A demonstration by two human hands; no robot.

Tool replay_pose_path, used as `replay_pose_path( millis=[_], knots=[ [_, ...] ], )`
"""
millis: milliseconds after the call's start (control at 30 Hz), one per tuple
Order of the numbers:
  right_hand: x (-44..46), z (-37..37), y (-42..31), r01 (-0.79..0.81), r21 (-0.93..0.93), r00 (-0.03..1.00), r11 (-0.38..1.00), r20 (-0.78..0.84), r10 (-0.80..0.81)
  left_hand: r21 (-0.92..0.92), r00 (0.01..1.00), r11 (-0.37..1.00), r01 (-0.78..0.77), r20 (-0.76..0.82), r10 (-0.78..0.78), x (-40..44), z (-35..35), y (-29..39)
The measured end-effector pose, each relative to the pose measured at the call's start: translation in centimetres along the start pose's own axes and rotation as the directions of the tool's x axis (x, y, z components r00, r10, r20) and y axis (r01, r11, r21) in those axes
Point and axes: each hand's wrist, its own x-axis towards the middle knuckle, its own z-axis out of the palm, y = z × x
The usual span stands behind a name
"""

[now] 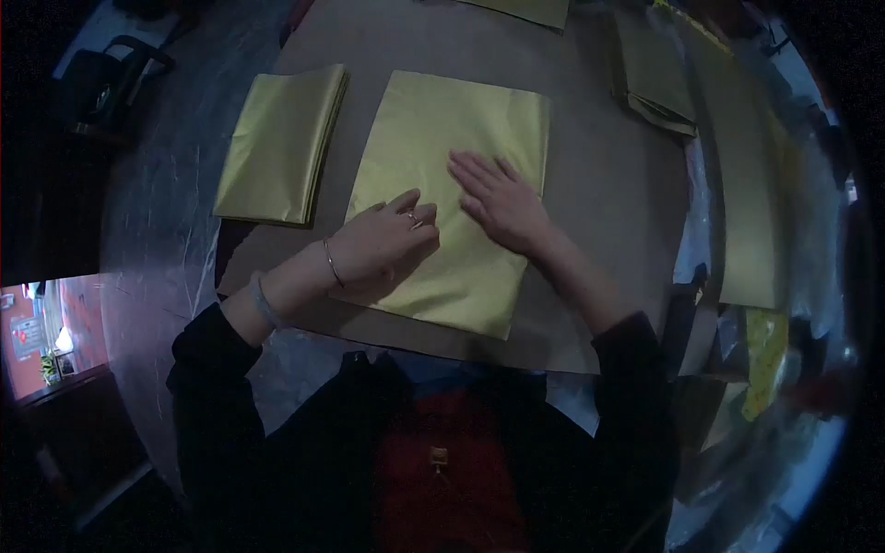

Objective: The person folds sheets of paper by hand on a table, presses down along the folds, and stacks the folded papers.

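A folded gold sheet [461,111], its surface slightly creased, lies flat on brown cardboard in front of me. My right hand [498,201] is pressed flat on its right half, fingers stretched toward the upper left and holding nothing. Over the sheet's left edge sits my left hand [392,241], with a ring on one finger and its fingers curled inward. Whatever its fingertips may hold is hidden under the palm. To the left is a folded stack of gold sheets [281,147], apart from both hands.
Brown cardboard [599,175] covers the table under the sheets. More folded gold material [654,78] lies at the upper right, and another gold piece [530,9] at the far edge. A long gold strip [742,203] and clear plastic are on the right. A dark chair [106,88] stands upper left.
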Motion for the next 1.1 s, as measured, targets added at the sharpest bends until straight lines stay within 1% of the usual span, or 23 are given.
replay_pose_path(
  millis=[67,100,200,233,267,333,367,400,500,533,567,600,633,700,733,800,833,900,933,1000,1033,1067,1100],
  knots=[
    [0.9,-0.3,2.3,-0.077,-0.005,0.997,0.997,-0.014,0.077,-0.003,1.000,1.000,0.001,0.010,-0.001,0.1,-0.6,0.4],
    [1.3,-0.4,3.6,-0.107,-0.006,0.994,0.994,-0.030,0.107,-0.057,0.999,0.998,0.015,0.039,-0.013,0.2,-0.8,0.4],
    [2.9,-0.5,7.3,-0.177,-0.039,0.983,0.983,-0.052,0.175,-0.066,1.000,0.998,0.014,0.027,-0.012,0.3,0.4,0.2],
    [3.4,-0.6,8.2,-0.198,-0.042,0.979,0.979,-0.064,0.195,-0.071,0.998,0.997,0.011,-0.062,-0.016,0.1,0.1,0.4],
    [3.8,-0.8,9.1,-0.185,-0.056,0.981,0.981,-0.073,0.181,-0.069,0.997,0.997,0.032,-0.067,-0.036,0.0,0.5,0.3],
    [4.6,-0.8,10.8,-0.235,-0.136,0.968,0.962,-0.119,0.220,-0.045,0.998,0.999,0.014,-0.055,-0.016,0.2,0.8,0.3],
    [4.7,-0.9,11.4,-0.267,-0.116,0.961,0.957,-0.106,0.255,0.027,0.999,1.000,-0.006,-0.051,0.008,0.0,0.4,0.5],
    [5.0,-1.0,11.8,-0.249,-0.116,0.966,0.962,-0.106,0.237,0.032,0.998,0.999,0.011,-0.057,-0.009,-0.1,0.4,0.5],
    [5.8,-1.0,12.6,-0.380,-0.237,0.925,0.894,-0.113,0.363,-0.094,0.997,0.992,0.083,0.003,-0.083,-0.1,0.7,0.7],
    [5.9,-0.5,12.6,-0.378,-0.237,0.926,0.895,-0.116,0.360,-0.090,0.996,0.992,0.085,0.002,-0.085,-0.3,0.6,0.6],
    [5.7,0.1,12.7,-0.380,-0.315,0.925,0.870,-0.152,0.349,-0.057,0.994,0.994,0.095,0.052,-0.092,-0.3,0.5,0.7],
    [5.4,-0.1,12.3,-0.388,-0.393,0.921,0.834,-0.190,0.339,-0.021,0.991,0.995,0.096,0.100,-0.094,-0.2,0.4,0.6],
    [4.9,0.0,11.9,-0.401,-0.397,0.916,0.826,-0.194,0.351,-0.022,0.992,0.996,0.081,0.100,-0.079,0.1,0.5,0.3],
    [3.6,1.1,9.7,-0.449,-0.346,0.893,0.824,-0.194,0.405,-0.136,0.993,0.986,0.092,0.091,-0.080,0.2,1.3,-0.2],
    [2.7,1.2,8.0,-0.429,-0.256,0.900,0.866,-0.206,0.385,-0.088,0.986,0.988,0.126,0.117,-0.116,0.2,0.3,0.3],
    [0.7,1.8,5.4,-0.396,-0.191,0.912,0.898,-0.197,0.360,-0.028,0.994,0.996,0.089,0.068,-0.087,0.2,1.4,-0.2],
    [-0.2,1.6,3.8,-0.383,-0.205,0.917,0.901,-0.200,0.345,-0.002,0.981,0.993,0.117,0.156,-0.115,0.4,0.5,0.1],
    [-1.6,2.0,1.9,-0.381,-0.193,0.918,0.904,-0.197,0.345,-0.070,0.984,0.994,0.085,0.163,-0.072,0.3,0.7,-0.4],
    [-2.4,2.4,1.1,-0.367,-0.187,0.921,0.911,-0.208,0.328,0.001,0.966,0.988,0.155,0.211,-0.152,0.4,-1.2,1.1],
    [-3.8,2.9,-0.6,-0.375,-0.134,0.916,0.917,-0.207,0.344,0.008,0.981,0.993,0.116,0.157,-0.116,0.0,-0.7,0.8],
    [-4.2,2.7,-1.3,-0.363,-0.156,0.922,0.919,-0.205,0.329,-0.016,0.993,0.999,0.039,0.110,-0.037,0.1,0.0,-0.3],
    [-4.7,2.7,-1.9,-0.349,-0.180,0.928,0.920,-0.204,0.312,-0.026,0.992,0.999,0.038,0.121,-0.035,0.1,0.9,-0.8],
    [-5.2,2.8,-2.3,-0.327,-0.192,0.936,0.925,-0.199,0.290,-0.012,0.997,1.000,0.025,0.068,-0.024,0.1,0.8,-0.7]
  ],
)
